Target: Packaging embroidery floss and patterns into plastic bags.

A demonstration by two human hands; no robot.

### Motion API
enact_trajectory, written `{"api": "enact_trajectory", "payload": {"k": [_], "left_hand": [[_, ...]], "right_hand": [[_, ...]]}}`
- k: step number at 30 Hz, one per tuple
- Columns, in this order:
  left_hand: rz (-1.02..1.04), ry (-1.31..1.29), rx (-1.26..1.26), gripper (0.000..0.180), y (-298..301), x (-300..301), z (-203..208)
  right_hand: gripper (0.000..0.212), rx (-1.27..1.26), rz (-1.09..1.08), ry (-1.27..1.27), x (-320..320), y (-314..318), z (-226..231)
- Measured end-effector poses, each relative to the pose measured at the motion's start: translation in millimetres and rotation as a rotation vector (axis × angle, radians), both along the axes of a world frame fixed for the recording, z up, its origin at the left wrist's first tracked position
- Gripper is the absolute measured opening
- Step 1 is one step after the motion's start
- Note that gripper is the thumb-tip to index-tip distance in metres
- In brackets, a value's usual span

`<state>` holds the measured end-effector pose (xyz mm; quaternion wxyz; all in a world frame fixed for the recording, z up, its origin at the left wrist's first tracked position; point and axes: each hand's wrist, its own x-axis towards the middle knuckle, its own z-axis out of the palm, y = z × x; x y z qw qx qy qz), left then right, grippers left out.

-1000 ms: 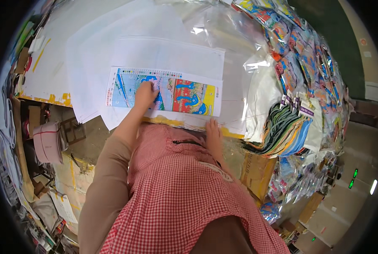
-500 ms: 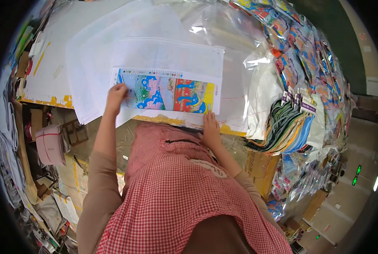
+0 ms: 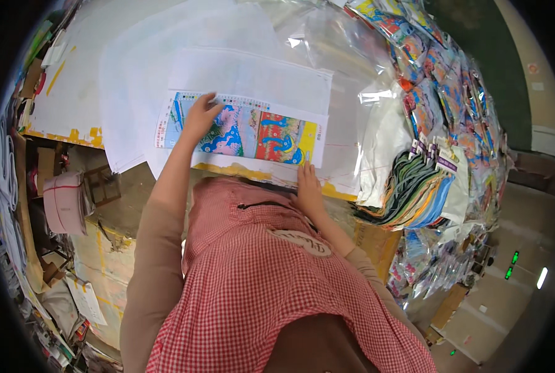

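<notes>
Left hand (image 3: 200,118), half-open, seemingly smoothing printed chart (image 3: 278,138) | right hand (image 3: 309,188), straight-fingered, resting at chart's near edge | next calling for even pressure

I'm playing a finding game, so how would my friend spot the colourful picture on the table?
Find the big white table. Near its closest edge, partly covered by the left hand, lies a long printed picture. Blue, pink, red and yellow patches set it apart from the pale white sheets beyond it.

Print (image 3: 280,140) looks matt, smooth; paper or cloth unclear. Bags (image 3: 427,93) are glossy, crinkled plastic. Threads (image 3: 409,191) fibrous, apron (image 3: 246,280) matt cloth.
</notes>
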<state>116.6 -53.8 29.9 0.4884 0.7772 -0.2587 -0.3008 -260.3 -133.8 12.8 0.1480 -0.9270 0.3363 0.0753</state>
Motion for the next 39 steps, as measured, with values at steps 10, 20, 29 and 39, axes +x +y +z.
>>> {"api": "enact_trajectory", "payload": {"k": [10,20,29,39], "left_hand": [[-0.633,-0.363,0.165,0.023,-86.6,35.0,7.8],[-0.358,-0.095,0.212,0.017,-52.6,104.6,59.7],[-0.361,-0.709,0.714,0.028,-15.0,98.7,39.6],[-0.54,-0.484,0.639,0.024,25.1,73.1,-25.7]], "right_hand": [[0.095,0.089,0.005,0.066,-3.2,-9.7,9.4],[0.096,0.113,-0.06,0.057,-3.8,-6.3,5.1],[0.098,0.115,-0.014,0.075,-4.4,-8.2,4.2],[0.096,0.087,-0.006,0.053,-10.1,-7.4,-4.2]]}}
